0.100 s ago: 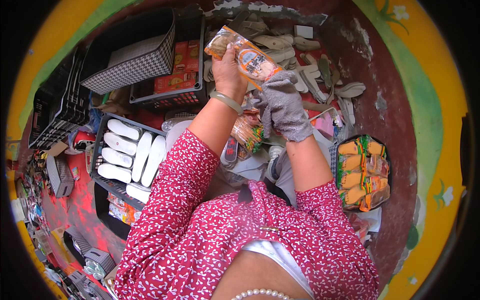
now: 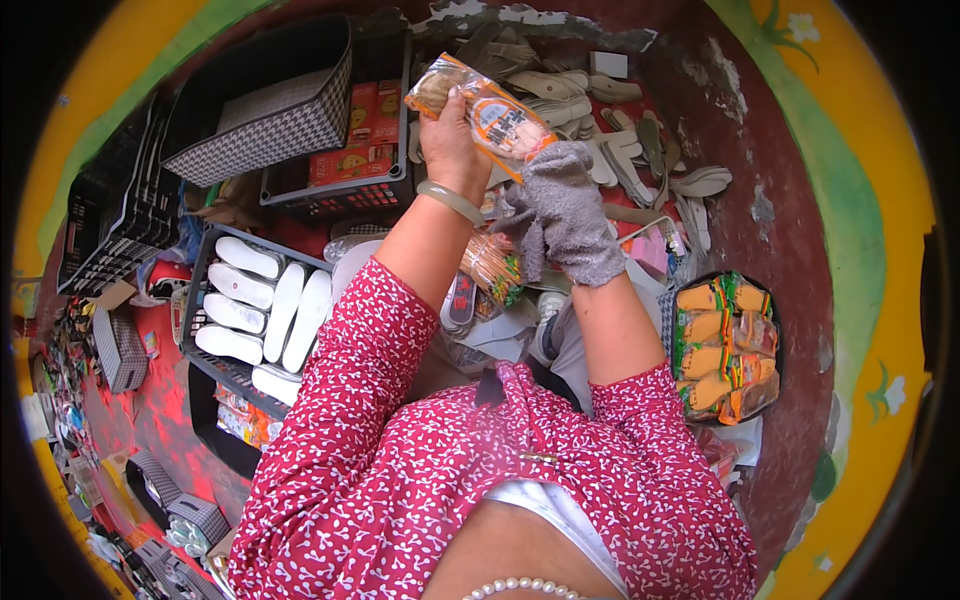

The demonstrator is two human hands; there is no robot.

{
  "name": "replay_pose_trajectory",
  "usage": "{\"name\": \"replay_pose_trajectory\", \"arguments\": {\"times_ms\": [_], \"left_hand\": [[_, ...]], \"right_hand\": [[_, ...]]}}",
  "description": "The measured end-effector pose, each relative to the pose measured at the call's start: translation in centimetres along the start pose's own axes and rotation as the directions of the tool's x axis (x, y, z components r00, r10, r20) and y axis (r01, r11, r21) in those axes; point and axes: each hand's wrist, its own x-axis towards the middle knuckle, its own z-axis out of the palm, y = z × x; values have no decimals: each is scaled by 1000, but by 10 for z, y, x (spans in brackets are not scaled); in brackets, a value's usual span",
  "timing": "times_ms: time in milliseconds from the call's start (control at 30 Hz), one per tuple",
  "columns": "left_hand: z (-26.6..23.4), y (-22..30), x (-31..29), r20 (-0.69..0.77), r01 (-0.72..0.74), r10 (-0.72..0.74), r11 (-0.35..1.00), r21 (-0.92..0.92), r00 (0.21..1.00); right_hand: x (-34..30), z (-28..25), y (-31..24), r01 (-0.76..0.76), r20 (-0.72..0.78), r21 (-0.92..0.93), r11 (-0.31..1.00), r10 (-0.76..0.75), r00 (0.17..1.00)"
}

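Observation:
A flat orange-and-clear plastic packet [image 2: 508, 128] with a printed front is held up and tilted in front of me; a brown woven-looking piece shows through its upper left end. My left hand [image 2: 452, 150], bare with a bangle at the wrist, is closed on its left part, thumb on the front face. My right hand [image 2: 572, 215] wears a grey fuzzy glove and grips the packet's lower right end. The glove hides its fingertips. Just below the hands lies a bundle of thin tan sticks [image 2: 490, 262] with green and yellow ends.
Left stands a dark crate [image 2: 205, 285] of white insoles. Behind it are a checked basket [image 2: 285, 140] and a black crate [image 2: 400, 185] with red boxes. Loose pale insoles [image 2: 625, 165] pile up ahead. Right, a basket [image 2: 779, 345] holds orange foot-shaped packets.
The packet and my left hand have shifted slightly to the left. The gloved right hand has turned a little at the packet's lower end, and both hands stay on it.

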Motion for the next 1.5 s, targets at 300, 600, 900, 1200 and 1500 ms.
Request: {"name": "replay_pose_trajectory", "arguments": {"times_ms": [300, 600, 900, 1200, 1500], "left_hand": [[6, 7, 0, -56, 11, -13, 999, -38, 998], [-11, 39, 38, -145, -22, 17, 999, -29, 989], [-6, 34, 29, -68, -28, 23, 996, -79, 997], [14, -6, -25, 301, 215, -206, 977, 6, 931], [12, -12, -42, 340, 444, -531, 843, 303, 776]], "right_hand": [[-14, -8, -6, -38, -8, 223, 974, 41, 999], [-25, 1, 16, -10, -96, 65, 998, 17, 995], [-6, -32, 12, -5, 208, -199, 980, 48, 977], [-13, 36, 38, -123, -67, -180, 976, 112, 991], [4, -17, 19, -338, 240, -510, 791, 508, 827]]}}
